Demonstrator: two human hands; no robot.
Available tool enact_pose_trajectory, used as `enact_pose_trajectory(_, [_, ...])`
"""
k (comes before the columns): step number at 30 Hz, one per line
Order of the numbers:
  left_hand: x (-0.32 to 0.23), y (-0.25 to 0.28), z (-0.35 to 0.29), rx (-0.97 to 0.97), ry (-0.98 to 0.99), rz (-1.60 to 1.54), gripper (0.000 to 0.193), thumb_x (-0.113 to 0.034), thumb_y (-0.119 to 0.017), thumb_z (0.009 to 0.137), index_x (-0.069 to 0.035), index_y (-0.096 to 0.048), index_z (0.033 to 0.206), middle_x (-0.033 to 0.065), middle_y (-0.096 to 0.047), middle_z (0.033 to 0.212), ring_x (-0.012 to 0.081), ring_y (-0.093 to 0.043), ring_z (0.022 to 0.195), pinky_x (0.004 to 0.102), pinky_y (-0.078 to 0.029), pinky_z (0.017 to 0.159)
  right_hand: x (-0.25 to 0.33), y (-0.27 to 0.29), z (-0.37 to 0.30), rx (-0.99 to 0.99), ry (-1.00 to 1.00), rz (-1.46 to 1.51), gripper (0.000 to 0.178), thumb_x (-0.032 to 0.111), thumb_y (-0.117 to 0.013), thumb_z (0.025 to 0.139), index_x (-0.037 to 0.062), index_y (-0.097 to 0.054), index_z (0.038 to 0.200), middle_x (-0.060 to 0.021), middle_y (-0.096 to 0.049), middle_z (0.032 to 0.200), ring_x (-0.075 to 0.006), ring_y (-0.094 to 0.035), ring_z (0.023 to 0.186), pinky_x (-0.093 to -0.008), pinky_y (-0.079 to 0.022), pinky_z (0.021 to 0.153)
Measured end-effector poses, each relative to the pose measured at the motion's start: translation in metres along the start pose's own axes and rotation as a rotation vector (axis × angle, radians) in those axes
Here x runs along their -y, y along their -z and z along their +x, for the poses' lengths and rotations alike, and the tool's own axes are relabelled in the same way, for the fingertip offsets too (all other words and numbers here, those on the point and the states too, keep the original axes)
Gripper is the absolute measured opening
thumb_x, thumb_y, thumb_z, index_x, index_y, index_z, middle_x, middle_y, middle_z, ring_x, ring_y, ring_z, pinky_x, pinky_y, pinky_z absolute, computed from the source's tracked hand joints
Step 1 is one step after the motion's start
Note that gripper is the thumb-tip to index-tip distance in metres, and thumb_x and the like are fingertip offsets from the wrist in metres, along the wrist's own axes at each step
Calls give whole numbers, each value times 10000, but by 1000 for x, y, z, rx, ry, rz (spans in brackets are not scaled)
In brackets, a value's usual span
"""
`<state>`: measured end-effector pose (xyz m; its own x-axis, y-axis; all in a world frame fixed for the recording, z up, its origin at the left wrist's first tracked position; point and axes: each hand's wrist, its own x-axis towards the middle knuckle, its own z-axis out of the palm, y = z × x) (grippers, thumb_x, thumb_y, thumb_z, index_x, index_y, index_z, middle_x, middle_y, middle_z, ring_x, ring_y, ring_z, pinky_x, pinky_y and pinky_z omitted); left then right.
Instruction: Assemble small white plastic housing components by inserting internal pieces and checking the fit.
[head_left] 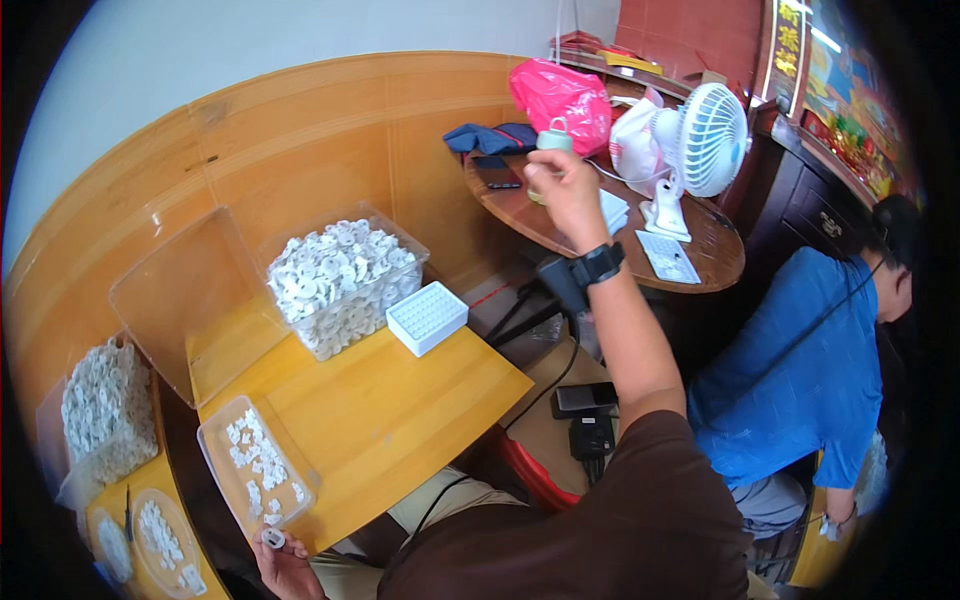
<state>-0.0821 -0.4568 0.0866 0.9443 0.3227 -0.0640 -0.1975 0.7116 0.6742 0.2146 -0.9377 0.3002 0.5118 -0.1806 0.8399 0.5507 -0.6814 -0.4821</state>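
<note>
My right hand (572, 198) reaches out over the round table, its fingers curled around the middle of a bottle (554, 140) with a pale green looped cap. The cap shows above my fingers and a yellowish bit of the body below; the hand hides the rest. A black watch is on that wrist. At the lower left, my left hand (287, 568) pinches a small whitish rounded plastic part (272, 538) with a dark opening. This hand is just off the near corner of a shallow clear tray (212, 456) of small white plastic pieces (257, 455).
On the yellow table (400, 420) stand a clear bin (345, 285) heaped with white parts and a white gridded block (428, 316). Another full bin (110, 410) is far left. A fan (708, 140) and pink bag (565, 100) are by the round table (715, 240). A person in blue (800, 360) sits right.
</note>
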Motion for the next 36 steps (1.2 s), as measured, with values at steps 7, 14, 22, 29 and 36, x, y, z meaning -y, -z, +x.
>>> enact_pose_trajectory(7, [-7,-3,1,-35,9,28,216,-148,-572,854,-4,-556,1015,105,-601,932,207,-558,792,299,-429,686,-22,134,-21,-124,-81,-318,169,103,-643,829,-14,-664,949,-45,-666,844,-114,-610,797,-254,-475,735])
enact_pose_trajectory(14, [-11,1,10,-10,7,86,240,-188,-561,869,-11,-552,1030,98,-594,941,190,-538,776,291,-423,692,-47,242,-100,-328,-433,-612,241,217,-657,809,-4,-665,906,-72,-676,792,-168,-641,731,-282,-491,690])
enact_pose_trajectory(22, [-1,7,16,-16,45,44,282,-227,-580,875,-8,-551,1051,109,-603,942,200,-546,773,294,-432,681,-29,216,-120,-294,-901,-304,333,325,-639,856,16,-597,976,-60,-634,685,-116,-594,514,-232,-452,451])
enact_pose_trajectory(29, [6,5,12,52,53,32,271,-221,-596,869,-10,-571,1038,117,-617,944,218,-574,794,304,-450,675,-47,210,-119,-409,-980,-77,258,236,-621,862,30,-566,1008,-71,-639,688,-126,-602,495,-238,-460,418])
enact_pose_trajectory(36, [12,14,11,45,57,-6,270,-177,-592,860,6,-563,1056,133,-620,947,233,-587,800,331,-479,715,-51,212,-116,-364,-1004,7,123,118,-598,838,49,-570,937,-64,-634,687,-135,-615,525,-243,-473,435])
